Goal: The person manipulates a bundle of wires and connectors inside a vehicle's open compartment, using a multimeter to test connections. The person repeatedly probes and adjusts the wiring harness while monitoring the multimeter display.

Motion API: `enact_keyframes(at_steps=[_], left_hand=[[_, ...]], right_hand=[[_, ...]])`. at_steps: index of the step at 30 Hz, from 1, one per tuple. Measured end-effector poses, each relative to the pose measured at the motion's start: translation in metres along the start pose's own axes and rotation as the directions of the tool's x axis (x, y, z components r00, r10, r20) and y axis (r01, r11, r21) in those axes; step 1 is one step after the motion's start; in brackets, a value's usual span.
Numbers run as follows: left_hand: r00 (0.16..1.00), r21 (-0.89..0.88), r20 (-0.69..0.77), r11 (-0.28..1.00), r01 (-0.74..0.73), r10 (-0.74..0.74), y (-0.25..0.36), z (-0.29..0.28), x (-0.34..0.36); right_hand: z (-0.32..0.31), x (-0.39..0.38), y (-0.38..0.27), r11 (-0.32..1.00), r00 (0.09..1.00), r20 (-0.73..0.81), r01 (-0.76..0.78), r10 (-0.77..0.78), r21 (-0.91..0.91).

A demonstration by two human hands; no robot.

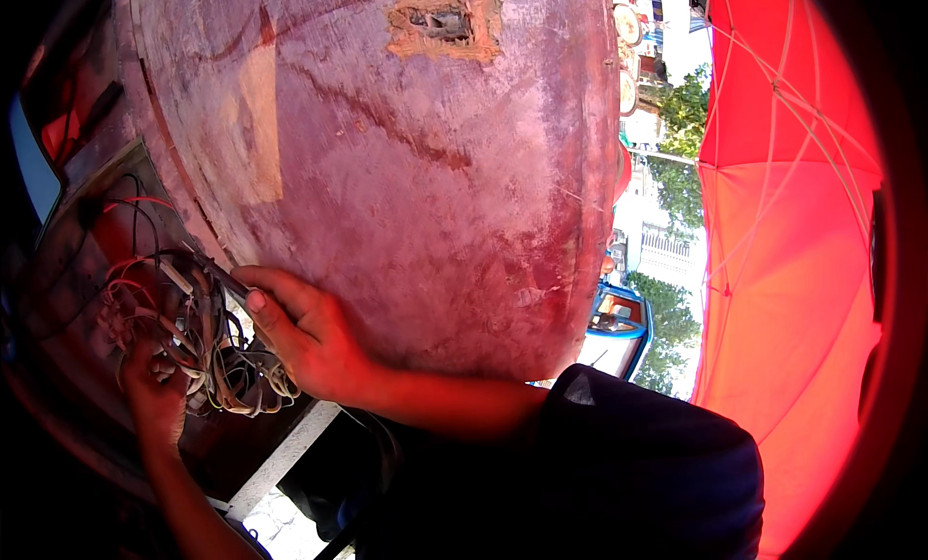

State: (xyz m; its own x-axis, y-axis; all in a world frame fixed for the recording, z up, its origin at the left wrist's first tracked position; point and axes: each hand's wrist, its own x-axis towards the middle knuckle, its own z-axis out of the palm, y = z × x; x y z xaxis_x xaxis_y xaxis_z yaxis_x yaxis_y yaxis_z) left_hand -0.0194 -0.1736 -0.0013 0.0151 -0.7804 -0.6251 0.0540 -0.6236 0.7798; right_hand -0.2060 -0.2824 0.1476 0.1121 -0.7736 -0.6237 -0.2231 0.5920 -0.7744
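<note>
While the right hand (317,345) pinches a dark rod (226,281), the left hand (155,378) curls at tangled wires (224,376); its hold is unclear.

The person wears a dark garment (657,463), near black with a navy blue tint along its outer edge. Its right sleeve (590,405) is short and loose, rounded in outline, with a small greyish patch by the opening. Below it the cloth sinks into shadow, its folds too dark to tell. Both forearms are bare, and the 2 hands, left (155,391) and right (314,338), are ungloved.
</note>
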Motion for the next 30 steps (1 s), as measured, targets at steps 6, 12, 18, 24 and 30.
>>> enact_keyframes(at_steps=[6, 12, 18, 24, 30], left_hand=[[0.985, -0.078, -0.16, 0.993, -0.083, 0.07, -0.001, 0.011, -0.003], [0.98, 0.062, -0.186, 0.996, -0.06, 0.07, 0.015, 0.012, -0.011], [0.997, -0.119, -0.077, 0.993, -0.018, 0.008, -0.004, 0.004, -0.01], [0.979, -0.14, -0.159, 0.978, -0.151, 0.129, 0.006, 0.012, -0.011], [0.993, -0.065, -0.104, 0.996, -0.068, 0.061, -0.003, 0.007, -0.008]], right_hand=[[0.001, 0.0, -0.004, 0.994, 0.999, 0.005, 0.032, -0.033, 0.104], [0.005, 0.0, 0.007, 0.999, 0.999, -0.039, -0.008, 0.01, 0.051], [0.019, -0.002, 0.018, 0.993, 0.999, 0.036, 0.03, -0.026, -0.118], [0.031, 0.0, 0.038, 0.949, 0.97, 0.108, -0.185, 0.218, -0.254], [0.052, 0.003, 0.055, 0.859, 0.969, 0.163, -0.078, 0.184, -0.505]])
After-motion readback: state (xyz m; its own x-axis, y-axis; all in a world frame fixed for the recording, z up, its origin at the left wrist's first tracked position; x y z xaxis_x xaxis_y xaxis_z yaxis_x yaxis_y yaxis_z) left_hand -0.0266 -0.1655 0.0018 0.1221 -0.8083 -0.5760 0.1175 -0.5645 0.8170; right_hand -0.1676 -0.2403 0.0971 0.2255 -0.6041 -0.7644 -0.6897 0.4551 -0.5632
